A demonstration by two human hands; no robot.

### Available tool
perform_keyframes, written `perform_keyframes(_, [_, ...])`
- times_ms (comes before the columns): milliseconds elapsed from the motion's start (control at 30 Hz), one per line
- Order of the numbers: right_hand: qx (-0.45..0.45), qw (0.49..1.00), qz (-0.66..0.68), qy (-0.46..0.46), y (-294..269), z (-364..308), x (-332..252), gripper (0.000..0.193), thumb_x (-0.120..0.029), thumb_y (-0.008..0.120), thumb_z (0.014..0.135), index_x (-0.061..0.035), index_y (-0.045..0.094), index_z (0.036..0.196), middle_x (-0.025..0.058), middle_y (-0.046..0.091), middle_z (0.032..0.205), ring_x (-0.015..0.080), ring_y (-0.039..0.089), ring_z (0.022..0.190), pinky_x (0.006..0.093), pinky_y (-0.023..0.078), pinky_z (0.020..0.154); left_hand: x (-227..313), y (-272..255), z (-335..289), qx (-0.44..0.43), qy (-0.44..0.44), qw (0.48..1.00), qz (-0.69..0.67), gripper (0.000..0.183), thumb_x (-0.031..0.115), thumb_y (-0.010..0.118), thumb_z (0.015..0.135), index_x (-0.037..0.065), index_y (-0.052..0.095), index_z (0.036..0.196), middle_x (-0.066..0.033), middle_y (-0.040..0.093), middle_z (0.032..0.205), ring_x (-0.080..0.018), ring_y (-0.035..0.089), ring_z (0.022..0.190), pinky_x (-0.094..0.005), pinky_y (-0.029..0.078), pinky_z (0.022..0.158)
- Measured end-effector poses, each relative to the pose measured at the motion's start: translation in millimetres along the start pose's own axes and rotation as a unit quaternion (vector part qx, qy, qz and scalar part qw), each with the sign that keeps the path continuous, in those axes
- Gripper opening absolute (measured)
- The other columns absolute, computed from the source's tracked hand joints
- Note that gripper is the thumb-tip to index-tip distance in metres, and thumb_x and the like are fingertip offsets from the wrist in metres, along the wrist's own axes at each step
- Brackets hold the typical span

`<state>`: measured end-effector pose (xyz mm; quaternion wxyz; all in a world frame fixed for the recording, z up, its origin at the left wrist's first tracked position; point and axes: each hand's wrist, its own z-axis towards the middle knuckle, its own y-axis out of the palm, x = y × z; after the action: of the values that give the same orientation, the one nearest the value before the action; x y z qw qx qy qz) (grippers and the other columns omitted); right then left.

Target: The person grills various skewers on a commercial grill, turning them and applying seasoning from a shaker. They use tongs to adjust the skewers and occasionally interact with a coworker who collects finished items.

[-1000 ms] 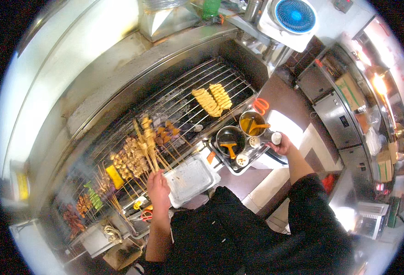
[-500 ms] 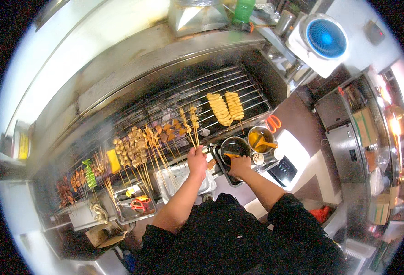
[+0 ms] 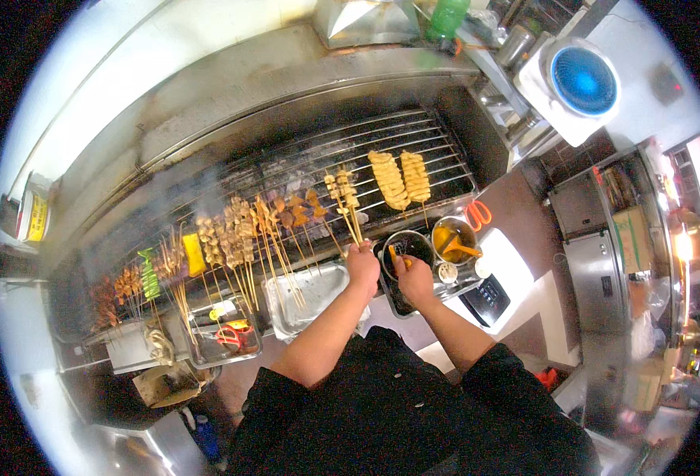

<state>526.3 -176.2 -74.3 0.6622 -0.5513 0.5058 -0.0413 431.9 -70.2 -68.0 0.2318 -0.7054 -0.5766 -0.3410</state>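
Note:
My left hand is closed around the lower ends of a few bamboo skewers, whose pale food pieces lie over the near edge of the grill. In my right hand is an orange-handled basting brush, held at a dark round pot; the brush's head cannot be made out. Beside it stands a metal pot of yellow liquid with another orange-handled brush in it. Two wide, pale yellow folded skewers lie on the bars at the right.
The long charcoal grill carries several skewers of meat, green peppers and a yellow piece. Along its front are a metal tray, a tray with red scissors, orange scissors handles and a white scale.
My left hand has drawn its skewers nearer the pot, and their food now sits lower on the grill. The brush handle in my right hand has tipped more upright. The whole view has shifted slightly.

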Motion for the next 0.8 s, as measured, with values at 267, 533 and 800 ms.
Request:
perform_keyframes(267, [-0.001, 0.944, 0.287, 0.163, -21, -21, 7, 0.03, -0.024, 0.067, 0.095, 0.0021, 0.072, 0.11, 0.0041, 0.07, 0.073, 0.0108, 0.061, 0.062, 0.0243, 0.049, 0.06, 1, -28, -1, 0.011, 0.048, 0.999, -0.012, 0.026, 0.028, 0.043, 0.107, 0.005, 0.054, 0.111, -0.0053, 0.051, 0.083, -0.0173, 0.051, 0.07, -0.034, 0.044, 0.053])
perform_keyframes(533, [0.088, 0.942, 0.189, -0.263, -55, -25, -88, 0.025, -0.003, 0.073, 0.081, -0.0004, 0.073, 0.105, 0.0159, 0.068, 0.084, 0.0283, 0.068, 0.074, 0.0329, 0.054, 0.069, -11, -24, -1, 0.023, 0.037, 0.999, -0.032, 0.023, 0.017, 0.042, 0.105, -0.002, 0.054, 0.105, -0.0167, 0.062, 0.088, -0.0324, 0.06, 0.081, -0.0439, 0.046, 0.075])
perform_keyframes(800, [0.008, 0.943, 0.124, -0.309, -9, 75, -130, 0.024, -0.015, 0.072, 0.08, -0.0031, 0.074, 0.1, 0.0193, 0.07, 0.093, 0.036, 0.068, 0.086, 0.0412, 0.055, 0.078, -16, -22, 0, 0.077, 0.136, 0.974, 0.162, 0.021, 0.016, 0.041, 0.103, 0.0, 0.056, 0.104, -0.0244, 0.064, 0.095, -0.0388, 0.063, 0.092, -0.0469, 0.046, 0.08])
